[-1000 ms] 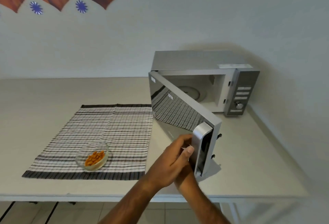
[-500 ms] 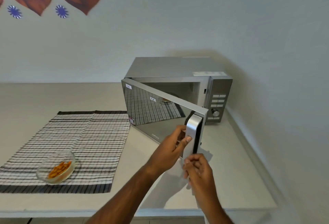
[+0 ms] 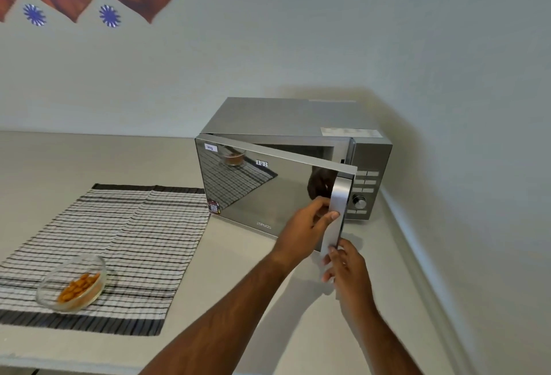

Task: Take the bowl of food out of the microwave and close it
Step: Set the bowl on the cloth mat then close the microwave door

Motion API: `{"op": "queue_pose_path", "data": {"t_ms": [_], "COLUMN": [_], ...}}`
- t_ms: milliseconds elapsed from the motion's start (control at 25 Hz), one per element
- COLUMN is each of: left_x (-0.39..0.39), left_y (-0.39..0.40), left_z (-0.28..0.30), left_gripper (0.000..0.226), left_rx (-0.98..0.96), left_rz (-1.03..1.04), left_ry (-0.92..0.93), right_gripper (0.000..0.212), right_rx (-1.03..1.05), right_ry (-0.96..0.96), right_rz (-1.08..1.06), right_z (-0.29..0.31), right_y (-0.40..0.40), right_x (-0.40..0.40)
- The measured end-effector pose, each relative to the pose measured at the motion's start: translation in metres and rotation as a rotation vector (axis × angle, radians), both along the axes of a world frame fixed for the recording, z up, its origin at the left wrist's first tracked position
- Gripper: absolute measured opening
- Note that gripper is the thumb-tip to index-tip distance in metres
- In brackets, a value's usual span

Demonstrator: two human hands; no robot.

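Note:
A silver microwave (image 3: 286, 118) stands at the back right of the table against the wall. Its mirrored door (image 3: 262, 192) hangs partly open, with a narrow gap at the handle side. My left hand (image 3: 307, 227) grips the door's silver handle (image 3: 340, 195) near its middle. My right hand (image 3: 346, 267) holds the door's lower corner by the fingertips. A glass bowl of orange food (image 3: 73, 283) sits on the striped cloth (image 3: 128, 243) at the front left, away from both hands.
The grey table's front edge (image 3: 89, 359) runs along the bottom. The wall stands close behind and to the right of the microwave. The control panel with a knob (image 3: 360, 202) is on the microwave's right side.
The door has swung further toward the microwave, narrowing the gap. Both hands followed it forward. The view shifted, so the bowl sits lower left.

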State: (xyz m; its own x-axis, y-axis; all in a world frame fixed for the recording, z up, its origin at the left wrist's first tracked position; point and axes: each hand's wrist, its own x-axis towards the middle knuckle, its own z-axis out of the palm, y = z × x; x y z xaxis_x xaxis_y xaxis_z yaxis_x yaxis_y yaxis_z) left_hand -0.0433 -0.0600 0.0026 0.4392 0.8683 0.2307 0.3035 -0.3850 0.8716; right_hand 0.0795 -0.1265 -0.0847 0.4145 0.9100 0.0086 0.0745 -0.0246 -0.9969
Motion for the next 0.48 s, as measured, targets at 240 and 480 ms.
{"op": "queue_pose_path", "data": {"t_ms": [240, 480], "left_x": [0.032, 0.054], "left_y": [0.041, 0.077], "left_z": [0.008, 0.016], "left_gripper": [0.037, 0.037], "left_rx": [0.018, 0.018], "left_rz": [0.019, 0.035], "left_ry": [0.054, 0.076], "right_gripper": [0.030, 0.028], "right_rx": [-0.056, -0.119], "right_ry": [-0.100, -0.190], "right_rz": [-0.041, -0.018], "right_z": [-0.002, 0.006], "right_y": [0.048, 0.084], "right_x": [0.030, 0.055]}}
